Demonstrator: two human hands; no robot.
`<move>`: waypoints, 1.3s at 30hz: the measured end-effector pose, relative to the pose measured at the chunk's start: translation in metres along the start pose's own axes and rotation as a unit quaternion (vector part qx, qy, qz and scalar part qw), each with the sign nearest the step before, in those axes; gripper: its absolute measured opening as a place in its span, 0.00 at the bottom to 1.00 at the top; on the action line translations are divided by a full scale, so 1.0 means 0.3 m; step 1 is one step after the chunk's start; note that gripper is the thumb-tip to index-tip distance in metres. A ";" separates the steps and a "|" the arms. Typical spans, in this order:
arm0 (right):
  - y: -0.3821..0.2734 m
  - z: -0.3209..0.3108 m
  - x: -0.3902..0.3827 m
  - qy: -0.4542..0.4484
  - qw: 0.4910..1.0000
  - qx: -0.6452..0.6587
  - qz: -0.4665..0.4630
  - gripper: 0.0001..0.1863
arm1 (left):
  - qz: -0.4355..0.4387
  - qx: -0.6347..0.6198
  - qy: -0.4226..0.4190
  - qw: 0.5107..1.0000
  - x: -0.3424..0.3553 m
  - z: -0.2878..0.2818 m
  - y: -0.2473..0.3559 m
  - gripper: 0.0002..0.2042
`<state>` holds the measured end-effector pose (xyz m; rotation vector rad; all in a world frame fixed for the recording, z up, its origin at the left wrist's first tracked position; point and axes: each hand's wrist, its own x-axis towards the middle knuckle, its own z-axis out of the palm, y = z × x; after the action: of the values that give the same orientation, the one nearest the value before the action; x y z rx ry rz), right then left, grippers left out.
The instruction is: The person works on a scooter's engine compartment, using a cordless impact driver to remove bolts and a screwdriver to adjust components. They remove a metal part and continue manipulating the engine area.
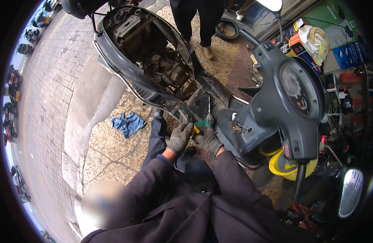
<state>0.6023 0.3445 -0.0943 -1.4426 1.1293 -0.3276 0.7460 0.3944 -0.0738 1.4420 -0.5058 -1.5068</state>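
My left hand [179, 140], in a grey work glove, is closed around a short yellow object [196, 129], perhaps a tool handle; most of it is hidden. My right hand [210, 141], gloved alike, sits close beside it with fingers curled at the yellow piece's lower end. What those fingers hold is concealed. Just beyond my hands, a green power screwdriver [210, 120] with a long thin bit rests on the footboard [199, 105] of a dark scooter. The scooter's seat is off, exposing a dirty engine [164, 69] in the body frame.
The scooter's handlebar and dashboard [293, 87] rise on the right, with a mirror [351, 192] sticking out. Below them is a yellow bucket [280, 164]. A blue rag [128, 124] lies on the ground at left. Someone in dark trousers [198, 18] stands beyond the scooter, near a tyre [227, 30].
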 end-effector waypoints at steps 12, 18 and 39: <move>0.129 -0.159 0.774 -0.038 0.956 -0.214 0.199 0.18 | -0.216 -0.161 0.144 0.952 0.827 -0.241 -0.164 0.09; 0.211 -0.200 1.090 -0.118 0.908 -0.333 0.224 0.20 | -0.162 -0.091 0.197 0.963 1.122 -0.275 -0.375 0.10; 0.517 -0.169 1.403 -0.234 0.902 -0.291 0.217 0.31 | -0.166 0.366 0.323 0.857 1.382 -0.186 -0.464 0.20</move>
<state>0.7010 0.0174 -0.3891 -1.5997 1.1469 0.6997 0.8131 0.1298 -0.4201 2.6162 -0.4313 -0.9773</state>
